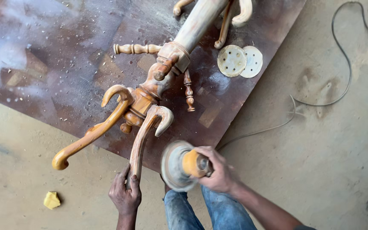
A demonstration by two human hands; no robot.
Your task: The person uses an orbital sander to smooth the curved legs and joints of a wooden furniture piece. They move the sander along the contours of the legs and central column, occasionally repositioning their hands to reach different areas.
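While the carved wooden stand lies on its side across the dusty brown board, both hands are at its near end.

Left hand: the left hand has its fingers wrapped shut around the tip of the curved leg that points toward the person.
Right hand: the right hand grips the orange body of a disc sander, fingers closed round it; the round pad faces the curved leg, just beside it, and whether they touch cannot be told.
Stand: its turned column runs up to the top edge of the view; a second curved leg sweeps out to the left, past the board's edge, over the floor.
Spindles: small turned pegs stick out from the column's collar.
Sanding discs: two pale round discs lie overlapping on the board, right of the column.
Cable: a thin cable trails across the floor.
Yellow scrap: a small yellow piece lies on the floor, left of the left hand.
Knees: blue jeans show between the arms.
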